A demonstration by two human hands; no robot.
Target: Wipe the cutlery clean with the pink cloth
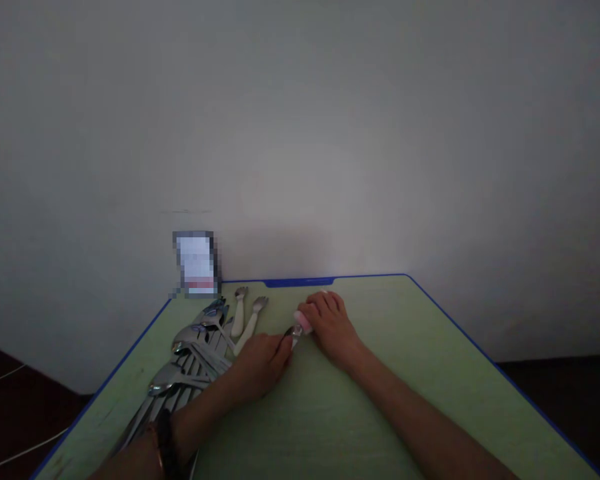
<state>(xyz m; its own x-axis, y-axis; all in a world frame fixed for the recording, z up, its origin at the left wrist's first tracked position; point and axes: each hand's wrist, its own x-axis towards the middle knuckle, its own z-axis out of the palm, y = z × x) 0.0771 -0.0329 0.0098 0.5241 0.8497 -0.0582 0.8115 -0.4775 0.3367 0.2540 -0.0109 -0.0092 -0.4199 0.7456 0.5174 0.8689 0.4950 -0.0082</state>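
Note:
My left hand point(264, 363) is closed around a shiny metal spoon point(293, 331), whose bowl shows above the thumb; the fingers hide the rest. Up against it, a small pink and white object point(304, 322) sits under the curled fingers of my right hand point(330, 323). Whether that pink piece is a handle or a separate item, I cannot tell. Beyond my left hand lie two small forks with cream handles point(251, 328). Metal spoons point(167, 379) and other long cutlery lie piled left of my left forearm, which partly covers them.
A pixelated upright device with a lit screen point(198, 263) stands at the table's back left corner. The pale green table point(430, 393) has a blue edge and meets a grey wall point(330, 147) at the back. White cables point(25, 453) run across the dark floor at left.

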